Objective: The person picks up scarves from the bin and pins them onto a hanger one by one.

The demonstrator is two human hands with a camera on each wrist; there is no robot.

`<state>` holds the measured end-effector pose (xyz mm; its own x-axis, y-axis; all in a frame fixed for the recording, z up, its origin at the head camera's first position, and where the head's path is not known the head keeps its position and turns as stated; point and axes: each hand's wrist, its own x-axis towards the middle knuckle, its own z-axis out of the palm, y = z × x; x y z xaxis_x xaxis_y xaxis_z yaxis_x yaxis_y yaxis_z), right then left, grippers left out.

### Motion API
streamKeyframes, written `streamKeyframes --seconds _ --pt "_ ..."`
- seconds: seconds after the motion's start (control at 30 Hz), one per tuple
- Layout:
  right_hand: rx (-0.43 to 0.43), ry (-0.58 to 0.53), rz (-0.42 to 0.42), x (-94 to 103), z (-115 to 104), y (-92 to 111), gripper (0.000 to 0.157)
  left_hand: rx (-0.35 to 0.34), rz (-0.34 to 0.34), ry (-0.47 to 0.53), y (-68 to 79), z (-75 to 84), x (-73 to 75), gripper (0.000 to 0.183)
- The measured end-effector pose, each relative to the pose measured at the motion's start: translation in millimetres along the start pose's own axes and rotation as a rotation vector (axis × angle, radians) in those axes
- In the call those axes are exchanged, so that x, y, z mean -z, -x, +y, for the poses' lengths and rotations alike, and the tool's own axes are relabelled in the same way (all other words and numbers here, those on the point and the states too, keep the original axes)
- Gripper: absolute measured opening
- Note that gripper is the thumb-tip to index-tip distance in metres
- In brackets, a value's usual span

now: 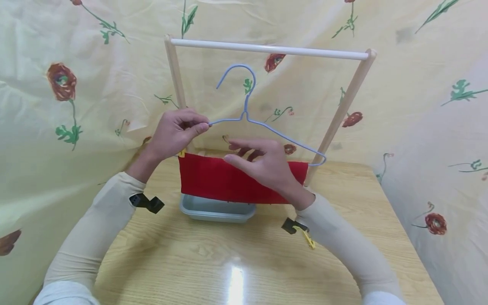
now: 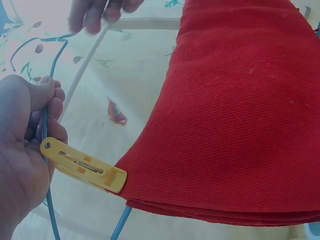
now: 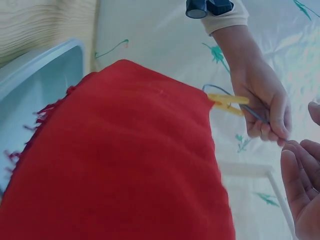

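My left hand grips a blue wire clothes hanger by its left shoulder, hook upward. A folded red cloth with a fringed edge hangs over the hanger's lower bar. One yellow clothespin clips the cloth's left end, close to the left palm. Nothing is held in my right hand, which is in front of the cloth with its fingers loosely extended below the hanger's neck. In the right wrist view, the right fingertips appear close to the left hand's pinch.
A drying rack with a white rail and wooden posts stands behind the hanger. Below the cloth, a pale blue basin sits on the wooden table. Another yellow clothespin shows beside the right wrist. Flowered fabric surrounds the table.
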<state>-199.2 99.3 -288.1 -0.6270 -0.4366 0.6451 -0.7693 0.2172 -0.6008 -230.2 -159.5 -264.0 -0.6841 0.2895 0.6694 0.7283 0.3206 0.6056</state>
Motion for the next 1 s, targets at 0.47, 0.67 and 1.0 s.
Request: streamKeyframes --seconds 0.47,0.67,1.0 --pt "-0.065 0.008 0.107 38.2 19 51 0.038 0.000 0.010 -0.019 1.3 -2.8 5.8 0.011" --pt "-0.122 0.050 0.124 52.2 31 80 0.037 -0.010 0.013 -0.007 1.6 -4.9 8.0 0.011" --pt "-0.259 0.103 0.155 74.1 64 140 0.031 -0.003 0.013 -0.038 2.2 -7.5 11.6 0.012"
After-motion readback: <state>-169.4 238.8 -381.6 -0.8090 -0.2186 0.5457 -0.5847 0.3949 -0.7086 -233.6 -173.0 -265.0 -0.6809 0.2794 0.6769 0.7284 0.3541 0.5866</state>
